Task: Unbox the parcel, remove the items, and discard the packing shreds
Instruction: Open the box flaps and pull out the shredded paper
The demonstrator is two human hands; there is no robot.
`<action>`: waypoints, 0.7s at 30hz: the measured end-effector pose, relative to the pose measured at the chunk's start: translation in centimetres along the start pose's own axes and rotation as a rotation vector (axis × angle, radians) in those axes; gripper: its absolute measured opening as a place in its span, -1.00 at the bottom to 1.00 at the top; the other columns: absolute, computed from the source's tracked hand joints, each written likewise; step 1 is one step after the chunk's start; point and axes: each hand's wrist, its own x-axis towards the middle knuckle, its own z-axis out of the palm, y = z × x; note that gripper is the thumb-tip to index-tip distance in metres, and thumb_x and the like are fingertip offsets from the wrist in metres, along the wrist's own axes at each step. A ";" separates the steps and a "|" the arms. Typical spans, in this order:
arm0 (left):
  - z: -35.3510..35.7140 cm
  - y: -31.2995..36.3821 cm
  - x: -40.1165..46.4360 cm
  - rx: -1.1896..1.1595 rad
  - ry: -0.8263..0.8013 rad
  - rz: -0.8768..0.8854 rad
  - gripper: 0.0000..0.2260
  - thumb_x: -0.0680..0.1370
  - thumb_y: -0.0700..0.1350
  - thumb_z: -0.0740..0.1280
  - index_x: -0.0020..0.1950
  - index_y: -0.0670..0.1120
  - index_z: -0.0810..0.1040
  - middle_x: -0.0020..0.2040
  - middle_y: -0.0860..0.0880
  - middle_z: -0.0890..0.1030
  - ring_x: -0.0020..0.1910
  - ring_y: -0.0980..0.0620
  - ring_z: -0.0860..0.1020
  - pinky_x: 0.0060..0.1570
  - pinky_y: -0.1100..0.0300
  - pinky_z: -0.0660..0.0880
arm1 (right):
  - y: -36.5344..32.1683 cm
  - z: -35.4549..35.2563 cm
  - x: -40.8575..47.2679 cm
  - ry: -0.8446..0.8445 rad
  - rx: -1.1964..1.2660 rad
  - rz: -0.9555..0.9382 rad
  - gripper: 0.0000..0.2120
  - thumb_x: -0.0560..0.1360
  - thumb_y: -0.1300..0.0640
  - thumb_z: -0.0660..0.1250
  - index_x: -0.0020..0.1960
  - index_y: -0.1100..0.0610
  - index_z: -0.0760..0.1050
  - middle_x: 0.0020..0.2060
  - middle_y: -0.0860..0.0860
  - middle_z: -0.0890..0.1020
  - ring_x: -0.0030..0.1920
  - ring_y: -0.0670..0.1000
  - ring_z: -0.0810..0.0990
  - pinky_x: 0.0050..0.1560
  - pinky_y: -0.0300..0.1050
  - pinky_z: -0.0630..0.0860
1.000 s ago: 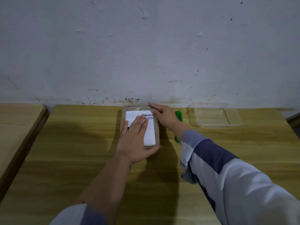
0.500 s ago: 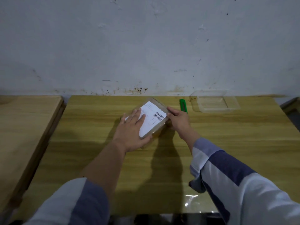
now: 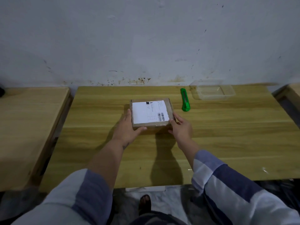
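I see the parcel (image 3: pixel 151 113), a small brown cardboard box with a white shipping label (image 3: pixel 149 112) on top, lying flat on the wooden tabletop (image 3: pixel 227 135) between my two hands. My left hand (image 3: pixel 128 129) cups its near left corner: the fingers (image 3: pixel 129 116) run up along the left side while the thumb presses the front face. My right hand (image 3: pixel 181 127) grips the near right corner, its fingers (image 3: pixel 176 116) laid against the right side and the thumb under the front edge. The box is still sealed. Beyond the right fingers and well apart from them lies a green box cutter (image 3: pixel 185 99), and farther right of it, near the wall (image 3: pixel 146 38), sits a clear plastic container (image 3: pixel 212 91). A second wooden table (image 3: pixel 29 119) stands off to the left of the left fingers.
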 end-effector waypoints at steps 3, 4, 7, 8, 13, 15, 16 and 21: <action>0.3 -0.1 -0.6 -0.098 0.008 -0.003 -0.06 0.39 0.07 0.49 0.57 -0.04 -0.05 0.52 0.02 0.24 0.44 -0.02 0.29 0.36 0.07 0.30 | 0.5 -0.8 -1.0 0.000 -0.200 -0.117 -0.64 0.49 0.12 0.33 0.28 -0.04 0.49 -0.19 -0.02 0.58 -0.19 0.04 0.61 -0.07 0.10 0.63; 0.3 -0.1 -0.8 -0.125 0.000 -0.009 -0.06 0.39 0.04 0.50 0.57 -0.02 -0.04 0.51 0.03 0.26 0.43 -0.01 0.31 0.36 0.08 0.30 | 0.5 -1.2 -1.4 -0.015 -0.296 -0.162 -0.63 0.48 0.09 0.32 0.29 -0.03 0.47 -0.15 0.00 0.57 -0.15 0.06 0.61 -0.05 0.08 0.62; 0.6 -0.5 -1.1 -0.183 -0.010 -0.029 -0.04 0.33 0.05 0.53 0.55 0.07 -0.01 0.45 0.06 0.36 0.40 0.02 0.36 0.37 -0.04 0.35 | 1.0 -2.2 -2.2 -0.031 -0.567 -0.362 -0.56 0.46 -0.01 0.35 0.33 -0.03 0.41 0.11 0.09 0.45 0.08 0.08 0.50 0.14 0.01 0.51; 0.7 -0.6 -1.1 -0.195 -0.001 -0.034 -0.04 0.32 0.05 0.54 0.55 0.09 0.00 0.44 0.06 0.38 0.40 0.02 0.37 0.36 -0.07 0.37 | 0.9 -2.4 -2.3 -0.045 -0.654 -0.477 -0.55 0.44 -0.04 0.37 0.32 -0.05 0.42 0.18 0.10 0.43 0.17 0.10 0.44 0.22 0.02 0.45; 1.3 -0.6 -1.2 -0.183 0.056 -0.030 -0.07 0.36 0.04 0.52 0.56 0.05 0.00 0.45 0.01 0.37 0.40 0.00 0.36 0.34 -0.01 0.38 | 0.2 -1.9 -0.9 -0.295 -1.031 -0.797 -0.62 0.46 -0.07 0.34 0.27 -0.10 0.49 0.40 0.04 0.41 0.47 0.10 0.23 0.45 0.18 0.17; 1.5 -0.7 -1.2 -0.177 0.059 -0.024 -0.07 0.37 0.05 0.51 0.56 0.04 -0.01 0.46 0.01 0.37 0.40 -0.01 0.36 0.34 -0.02 0.38 | 0.2 -1.7 -0.5 -0.304 -1.027 -0.823 -0.66 0.46 -0.05 0.35 0.23 -0.07 0.53 0.36 0.06 0.47 0.43 0.13 0.29 0.42 0.14 0.25; 1.5 -0.8 -1.2 -0.177 0.059 -0.025 -0.07 0.36 0.07 0.51 0.55 0.05 -0.01 0.46 0.01 0.37 0.41 -0.02 0.36 0.34 -0.05 0.37 | 0.2 -1.7 -0.4 -0.295 -1.014 -0.836 -0.68 0.46 -0.03 0.36 0.21 -0.05 0.55 0.32 0.06 0.51 0.41 0.15 0.33 0.40 0.11 0.30; 1.5 -0.8 -1.5 -0.173 0.062 -0.032 -0.05 0.34 0.10 0.51 0.55 0.06 -0.01 0.45 0.01 0.38 0.41 -0.03 0.36 0.35 -0.07 0.38 | 0.1 -1.6 -0.3 -0.278 -0.953 -0.861 -0.79 0.46 0.06 0.38 0.07 0.03 0.64 0.17 0.07 0.63 0.30 0.21 0.45 0.34 0.04 0.39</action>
